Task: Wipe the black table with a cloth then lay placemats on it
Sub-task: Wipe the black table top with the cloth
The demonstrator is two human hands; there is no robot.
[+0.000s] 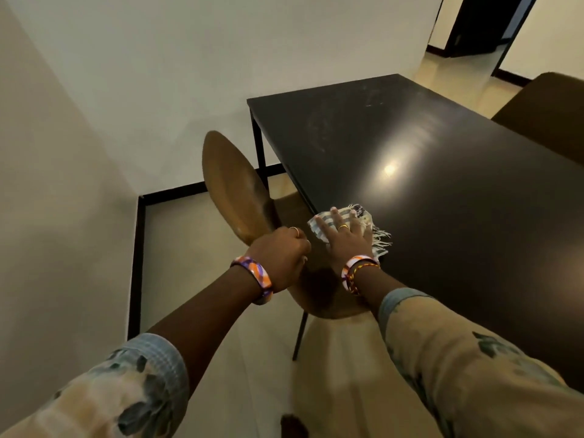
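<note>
A black table [442, 184] fills the right half of the view, with dusty smears toward its far end. A striped, fringed cloth [363, 216] lies at the table's near left edge. My right hand [344, 235] is pressed flat on the cloth with fingers spread. My left hand [281, 257] is closed around the lower edge of a brown chair's backrest [237, 191], just left of the table. No placemats are in view.
The brown chair's seat [319, 295] is tucked partly under the table's left side. A second brown chair [550, 115] stands at the far right. White walls with black skirting close off the left; a dark doorway [480, 23] opens at the back right.
</note>
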